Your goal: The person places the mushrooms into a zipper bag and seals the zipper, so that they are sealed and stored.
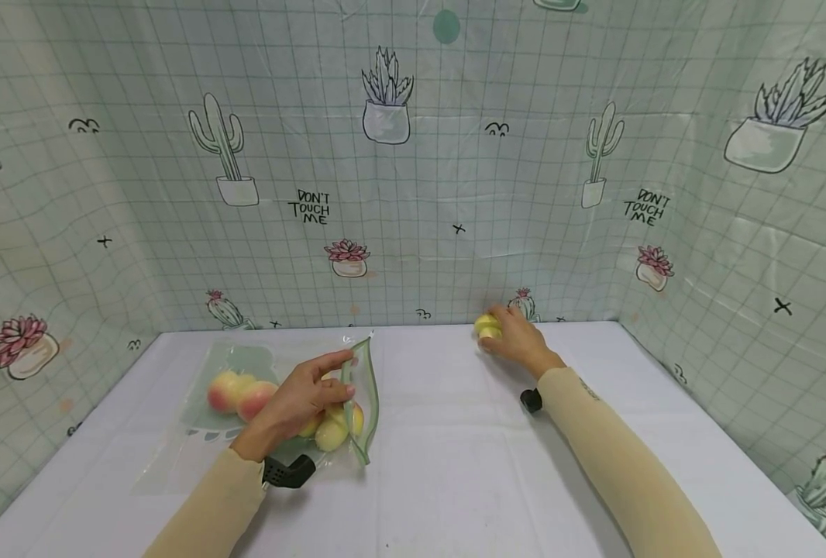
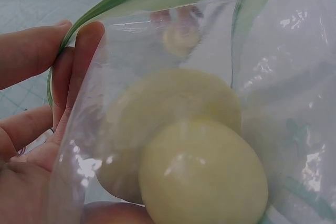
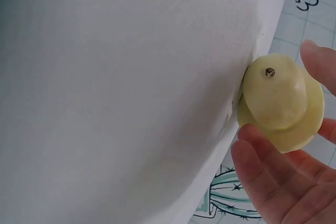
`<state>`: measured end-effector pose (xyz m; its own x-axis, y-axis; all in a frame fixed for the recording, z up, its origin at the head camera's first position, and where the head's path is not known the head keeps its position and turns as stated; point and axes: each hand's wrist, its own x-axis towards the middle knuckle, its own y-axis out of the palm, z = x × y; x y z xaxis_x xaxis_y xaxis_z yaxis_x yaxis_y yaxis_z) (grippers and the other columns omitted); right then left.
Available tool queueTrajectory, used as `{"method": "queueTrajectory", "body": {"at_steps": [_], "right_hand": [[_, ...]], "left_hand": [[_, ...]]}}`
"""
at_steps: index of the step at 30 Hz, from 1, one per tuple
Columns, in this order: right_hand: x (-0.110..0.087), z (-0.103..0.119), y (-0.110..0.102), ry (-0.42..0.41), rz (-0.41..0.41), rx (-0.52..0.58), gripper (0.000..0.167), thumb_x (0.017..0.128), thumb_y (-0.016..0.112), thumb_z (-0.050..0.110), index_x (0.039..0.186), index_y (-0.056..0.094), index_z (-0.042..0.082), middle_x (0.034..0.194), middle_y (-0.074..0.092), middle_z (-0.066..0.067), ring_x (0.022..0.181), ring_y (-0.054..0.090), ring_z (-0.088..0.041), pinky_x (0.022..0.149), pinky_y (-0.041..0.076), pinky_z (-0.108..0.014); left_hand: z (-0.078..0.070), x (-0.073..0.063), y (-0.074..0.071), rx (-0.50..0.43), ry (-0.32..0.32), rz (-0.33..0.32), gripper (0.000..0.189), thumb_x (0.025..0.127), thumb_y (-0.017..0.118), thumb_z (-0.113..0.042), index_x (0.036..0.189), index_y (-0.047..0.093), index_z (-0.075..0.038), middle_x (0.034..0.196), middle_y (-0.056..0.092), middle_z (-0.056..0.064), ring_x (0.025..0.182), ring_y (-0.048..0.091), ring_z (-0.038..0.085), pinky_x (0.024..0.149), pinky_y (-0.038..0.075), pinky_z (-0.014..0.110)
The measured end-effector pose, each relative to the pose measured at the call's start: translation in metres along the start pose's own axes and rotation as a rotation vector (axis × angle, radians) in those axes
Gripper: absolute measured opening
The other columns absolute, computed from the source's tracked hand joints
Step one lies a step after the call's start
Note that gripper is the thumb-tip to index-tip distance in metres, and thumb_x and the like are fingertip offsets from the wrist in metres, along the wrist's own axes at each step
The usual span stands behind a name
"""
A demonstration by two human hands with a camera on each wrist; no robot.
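A clear zip bag (image 1: 369,411) with a green-edged mouth lies on the left of the table, holding several red-and-yellow and pale yellow fruits (image 1: 332,434). My left hand (image 1: 301,397) grips the bag's rim, the green edge (image 2: 118,6) pinched between the fingers in the left wrist view. Through the film there, two pale yellow fruits (image 2: 205,174) show close up. At the table's back edge, my right hand (image 1: 517,337) has thumb and fingers curled around two pale yellow fruits (image 3: 275,93). One bears a dark blossom end. Part of them is hidden by the hand in the head view.
The white table (image 1: 441,480) ends at a fabric backdrop (image 1: 413,170) printed with cacti, which rises at the back and both sides. A black wrist device (image 1: 290,471) is on the left wrist and another (image 1: 531,401) on the right.
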<state>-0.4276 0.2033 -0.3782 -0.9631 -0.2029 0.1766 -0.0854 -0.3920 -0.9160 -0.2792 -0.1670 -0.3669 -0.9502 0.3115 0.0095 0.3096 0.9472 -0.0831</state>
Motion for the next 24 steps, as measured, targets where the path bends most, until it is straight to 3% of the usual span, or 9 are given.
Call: {"method": "queueTrajectory", "body": {"at_steps": [9,18,24], "right_hand": [[0.0058,0.0001,0.0027,0.026,0.001,0.040,0.066,0.086,0.070,0.029,0.141,0.040,0.008,0.125,0.044,-0.019,0.104,0.048,-0.033,0.090,0.041,-0.051],[0.0056,-0.0017,0.0045,-0.026,0.003,0.092,0.061,0.084,0.071,0.021,0.137,0.043,0.006,0.122,0.045,-0.020,0.102,0.046,-0.032,0.088,0.041,-0.049],[0.0068,-0.0023,0.0061,-0.035,0.015,0.124,0.062,0.083,0.070,0.018,0.138,0.042,0.005,0.128,0.044,-0.020,0.108,0.045,-0.033,0.093,0.040,-0.050]], "left_hand": [[0.0006,0.0005,-0.0011,0.007,0.013,0.000,0.070,0.086,0.068,-0.004,0.148,0.035,-0.007,0.151,0.027,0.014,0.072,0.055,0.013,0.065,0.047,0.023],[0.0002,0.0001,-0.0004,0.004,0.012,-0.005,0.070,0.086,0.068,-0.003,0.148,0.035,-0.006,0.151,0.027,0.015,0.071,0.055,0.012,0.066,0.047,0.023],[0.0010,0.0002,-0.0007,-0.012,0.016,0.006,0.069,0.088,0.065,-0.001,0.148,0.033,-0.005,0.151,0.026,0.015,0.071,0.056,0.011,0.066,0.047,0.022]]}}
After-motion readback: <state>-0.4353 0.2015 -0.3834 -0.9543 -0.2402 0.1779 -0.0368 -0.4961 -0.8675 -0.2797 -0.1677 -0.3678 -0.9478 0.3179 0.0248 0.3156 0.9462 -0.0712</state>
